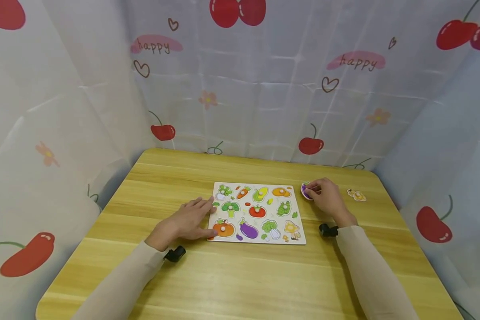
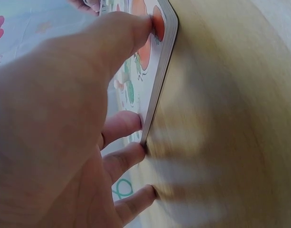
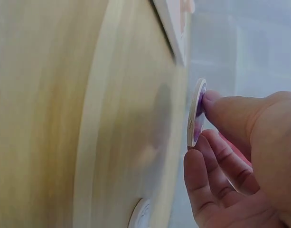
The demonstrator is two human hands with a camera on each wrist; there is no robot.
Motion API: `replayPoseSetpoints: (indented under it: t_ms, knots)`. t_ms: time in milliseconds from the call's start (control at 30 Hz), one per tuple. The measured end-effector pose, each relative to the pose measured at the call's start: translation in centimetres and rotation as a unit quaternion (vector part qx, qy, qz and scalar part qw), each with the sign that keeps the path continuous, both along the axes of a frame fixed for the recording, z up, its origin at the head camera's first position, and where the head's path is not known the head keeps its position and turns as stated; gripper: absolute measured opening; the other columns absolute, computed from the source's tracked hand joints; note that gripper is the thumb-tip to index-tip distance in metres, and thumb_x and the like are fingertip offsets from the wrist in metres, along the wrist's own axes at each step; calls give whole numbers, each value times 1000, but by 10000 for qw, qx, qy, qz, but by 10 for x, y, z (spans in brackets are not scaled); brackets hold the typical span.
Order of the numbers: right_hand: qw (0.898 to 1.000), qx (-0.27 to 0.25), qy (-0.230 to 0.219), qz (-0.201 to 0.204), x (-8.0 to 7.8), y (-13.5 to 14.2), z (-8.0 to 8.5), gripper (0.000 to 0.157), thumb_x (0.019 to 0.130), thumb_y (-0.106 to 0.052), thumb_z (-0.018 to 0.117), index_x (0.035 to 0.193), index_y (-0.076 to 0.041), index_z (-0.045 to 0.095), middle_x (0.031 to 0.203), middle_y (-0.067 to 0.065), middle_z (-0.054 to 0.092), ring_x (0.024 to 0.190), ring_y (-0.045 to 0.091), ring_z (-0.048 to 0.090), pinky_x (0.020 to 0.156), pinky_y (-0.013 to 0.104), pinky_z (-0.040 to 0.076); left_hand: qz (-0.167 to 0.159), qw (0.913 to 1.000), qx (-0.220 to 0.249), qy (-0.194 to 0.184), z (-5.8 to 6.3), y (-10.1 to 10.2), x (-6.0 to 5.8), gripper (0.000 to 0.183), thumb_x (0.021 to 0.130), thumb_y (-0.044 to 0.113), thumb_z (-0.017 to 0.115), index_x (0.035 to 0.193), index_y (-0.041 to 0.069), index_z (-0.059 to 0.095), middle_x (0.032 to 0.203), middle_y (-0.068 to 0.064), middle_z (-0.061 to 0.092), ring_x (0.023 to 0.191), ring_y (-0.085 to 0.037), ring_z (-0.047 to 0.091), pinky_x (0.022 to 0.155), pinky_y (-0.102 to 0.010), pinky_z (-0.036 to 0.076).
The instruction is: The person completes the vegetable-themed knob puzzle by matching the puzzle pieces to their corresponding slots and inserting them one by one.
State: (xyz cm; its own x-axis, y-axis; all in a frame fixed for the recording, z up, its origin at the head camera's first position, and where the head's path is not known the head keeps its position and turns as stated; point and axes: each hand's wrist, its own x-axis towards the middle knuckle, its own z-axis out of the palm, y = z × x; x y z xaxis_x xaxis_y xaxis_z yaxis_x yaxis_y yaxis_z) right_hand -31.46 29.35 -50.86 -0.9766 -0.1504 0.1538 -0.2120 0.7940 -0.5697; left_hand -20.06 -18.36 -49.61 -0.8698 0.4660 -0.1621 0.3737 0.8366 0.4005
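A wooden vegetable puzzle board (image 1: 245,186) lies flat on the table. My left hand (image 1: 185,220) rests at its left edge with straight, spread fingers; in the left wrist view the thumb lies over a corner of the board. To the right of the board, my right hand (image 1: 328,198) pinches a purple eggplant puzzle piece (image 3: 197,114) between thumb and fingers, held above the tabletop. On the board, the eggplant spot (image 1: 248,230) and the mushroom spot (image 1: 292,228) show printed pictures without knobs. Several other spots, like the tomato (image 1: 257,211), carry knobbed pieces.
A yellow mushroom puzzle piece (image 1: 357,195) lies on the table right of my right hand. The wood-grain table (image 1: 240,280) ends at the back against a curtain (image 1: 256,115) printed with cherries. More curtain hangs to the left and right.
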Motion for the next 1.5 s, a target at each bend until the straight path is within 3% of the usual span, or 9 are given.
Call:
replayPoseSetpoints:
  t_ms: [233, 600, 1200, 1500]
  knots:
    - [9999, -57, 55, 141, 11, -14, 7, 21, 115, -16, 75, 123, 3, 81, 135, 28, 69, 122, 47, 76, 108, 63, 67, 73, 9999, -49, -88, -2, -3, -2, 112, 102, 62, 86, 182, 4, 33, 186, -23, 41, 178, -56, 26, 138, -84, 26]
    - [9981, -234, 256, 510, 26, -36, 12, 15, 111, -10, 80, 118, 4, 83, 135, 28, 71, 118, 44, 77, 104, 60, 69, 63, 9999, -50, -92, -3, -4, -2, 133, 94, 71, 90, 186, 4, 21, 190, -21, 36, 179, -57, 25, 137, -87, 24]
    - [9906, 81, 651, 1204, 54, -79, 16, 13, 105, -8, 88, 113, 2, 86, 138, 24, 77, 112, 36, 83, 97, 53, 72, 21, 10000, -26, -31, 0, -1, -3, 131, 94, 69, 92, 184, 2, 25, 190, -22, 35, 178, -58, 25, 138, -85, 24]
    - [9863, 32, 585, 1541, 68, -102, 16, 10, 102, -6, 90, 111, -2, 86, 140, 21, 77, 110, 32, 83, 98, 51, 72, -53, 9999, 49, -93, -1, -1, 0, 125, 95, 65, 93, 182, 1, 29, 191, -25, 32, 177, -61, 24, 139, -85, 23]
